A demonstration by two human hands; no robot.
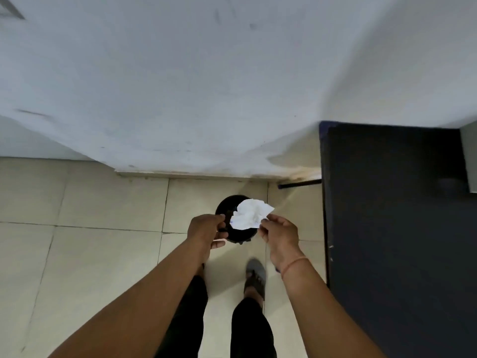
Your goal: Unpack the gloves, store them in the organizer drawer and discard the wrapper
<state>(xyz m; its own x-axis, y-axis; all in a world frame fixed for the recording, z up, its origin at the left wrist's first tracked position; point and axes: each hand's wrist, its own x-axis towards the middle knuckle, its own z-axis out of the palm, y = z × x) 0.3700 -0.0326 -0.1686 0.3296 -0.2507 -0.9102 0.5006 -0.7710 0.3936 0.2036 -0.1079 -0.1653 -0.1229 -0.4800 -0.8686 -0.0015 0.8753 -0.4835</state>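
A crumpled white wrapper (250,214) hangs above a small round black bin (227,206) that stands on the tiled floor near the wall. My right hand (277,235) pinches the wrapper's right edge between thumb and fingers. My left hand (206,228) is just left of the wrapper, fingers curled and close to its left edge; I cannot tell whether it touches the paper. Neither the gloves nor the organizer drawer is in view.
A dark table top (397,228) fills the right side, its edge close to my right arm. A white wall (180,86) rises behind the bin. My legs and a sandalled foot (255,279) stand on the beige floor tiles (90,254).
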